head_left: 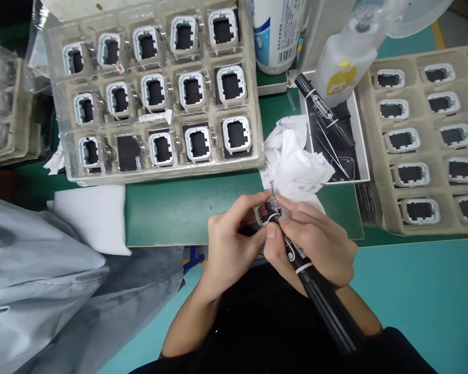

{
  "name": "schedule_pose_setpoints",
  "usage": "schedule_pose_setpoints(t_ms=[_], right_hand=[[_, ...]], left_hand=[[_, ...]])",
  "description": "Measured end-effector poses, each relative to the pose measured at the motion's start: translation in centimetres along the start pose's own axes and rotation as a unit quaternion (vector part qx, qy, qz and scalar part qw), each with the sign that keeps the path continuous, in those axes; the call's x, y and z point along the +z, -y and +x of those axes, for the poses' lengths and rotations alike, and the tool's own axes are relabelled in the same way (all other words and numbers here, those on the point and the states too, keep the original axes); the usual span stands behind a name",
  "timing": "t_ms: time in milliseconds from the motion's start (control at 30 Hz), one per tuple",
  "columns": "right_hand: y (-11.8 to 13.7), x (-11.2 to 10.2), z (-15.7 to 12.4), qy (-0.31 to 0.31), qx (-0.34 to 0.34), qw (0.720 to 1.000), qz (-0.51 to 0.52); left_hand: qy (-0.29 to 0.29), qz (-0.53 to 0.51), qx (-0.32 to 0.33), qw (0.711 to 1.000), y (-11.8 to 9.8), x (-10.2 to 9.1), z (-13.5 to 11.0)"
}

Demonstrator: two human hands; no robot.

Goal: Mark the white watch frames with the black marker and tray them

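Between thumb and fingers, my left hand grips a small white square frame, of which only part shows. My right hand is closed round a black marker pen, its tip end against the frame and its long body slanting down toward my sleeve. My right fingertips also reach the frame's edge. Just beyond my hands lies a crumpled white cloth. The clear plastic tray at the upper left holds several similar white frames in its pockets; one front-row pocket has no frame.
A white box holds a second marker, tweezers and dark pieces. Behind stand a clear pump bottle and a white-blue bottle. Another frame tray is at right. A folded white cloth and a grey-clothed person are left.
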State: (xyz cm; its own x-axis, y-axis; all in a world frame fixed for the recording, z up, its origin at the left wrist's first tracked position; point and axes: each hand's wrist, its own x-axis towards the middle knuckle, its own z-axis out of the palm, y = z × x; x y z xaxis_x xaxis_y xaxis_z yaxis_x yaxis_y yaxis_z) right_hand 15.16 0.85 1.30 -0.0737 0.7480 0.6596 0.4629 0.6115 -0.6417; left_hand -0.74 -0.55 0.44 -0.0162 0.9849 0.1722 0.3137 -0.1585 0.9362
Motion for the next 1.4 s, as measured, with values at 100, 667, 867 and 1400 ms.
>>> schedule_pose_setpoints(t_ms=[100,667,867,1400], right_hand=[[-0.4,-0.6,0.6,-0.014,0.037,0.999,0.022],[-0.3,-1.4,1.0,0.004,0.040,0.999,0.030],[-0.4,-1.1,0.8,-0.021,0.011,0.999,0.022],[-0.1,-0.8,0.5,-0.027,0.033,0.999,0.029]], left_hand=[[-0.002,0.008,-0.004,1.000,0.0,0.1,-0.1],[0.000,0.027,-0.001,1.000,0.1,0.1,-0.2],[-0.001,0.014,0.003,1.000,0.0,0.1,0.0],[-0.009,-0.021,-0.033,0.999,-0.2,0.2,0.3]])
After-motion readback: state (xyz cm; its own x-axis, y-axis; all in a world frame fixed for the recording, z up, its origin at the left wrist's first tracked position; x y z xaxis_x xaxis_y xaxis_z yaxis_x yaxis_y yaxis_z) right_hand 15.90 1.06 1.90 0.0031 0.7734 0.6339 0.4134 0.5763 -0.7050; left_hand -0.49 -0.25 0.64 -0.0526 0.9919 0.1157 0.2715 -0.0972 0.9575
